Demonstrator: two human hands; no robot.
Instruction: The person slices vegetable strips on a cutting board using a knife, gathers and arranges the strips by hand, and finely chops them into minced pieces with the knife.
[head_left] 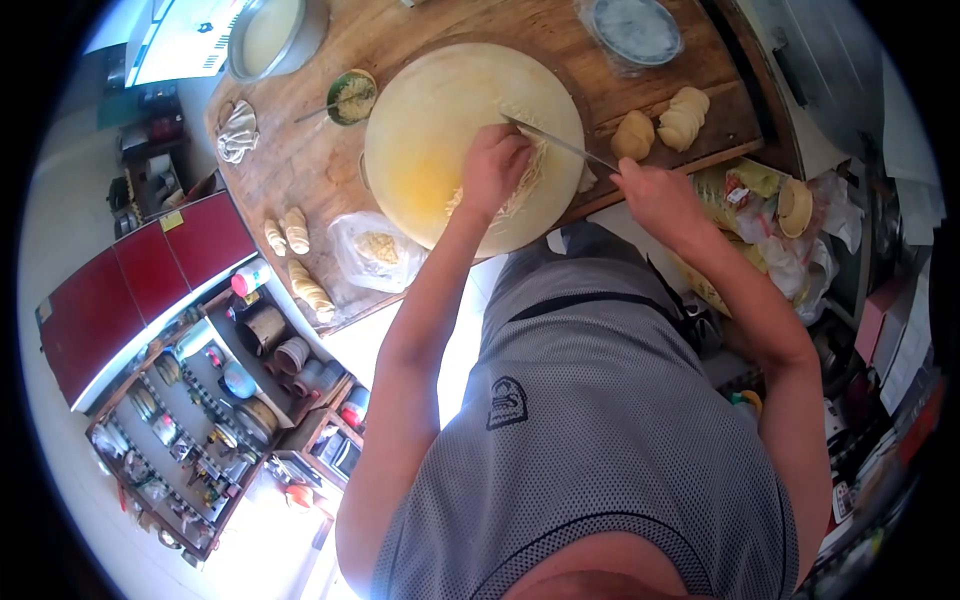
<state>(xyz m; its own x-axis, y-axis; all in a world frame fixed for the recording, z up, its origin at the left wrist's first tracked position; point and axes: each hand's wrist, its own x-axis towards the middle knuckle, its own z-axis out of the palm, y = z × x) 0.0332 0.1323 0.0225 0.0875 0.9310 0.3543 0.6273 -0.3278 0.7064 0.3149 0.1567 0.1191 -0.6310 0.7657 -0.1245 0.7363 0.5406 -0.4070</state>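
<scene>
My right hand (655,203) is closed round the handle of a knife (562,144). Its long blade slants up and left over the right side of a round cutting board (420,120). On the board, my left hand (492,168) rests with its fingers bent and bunched together, close to the blade. What lies beneath those fingers is hidden. Thin pale yellow shreds (532,172) are scattered round the left hand and under the knife. A yellowish stain marks the board's left half.
Pale layered pieces (684,118) and a rounded lump (633,135) lie right of the board. A green bowl (352,97) with a spoon, a metal pot (270,40), a plastic bag (375,255), rolled pieces (310,288) and a blue-rimmed bowl (638,30) share the wooden table (300,175).
</scene>
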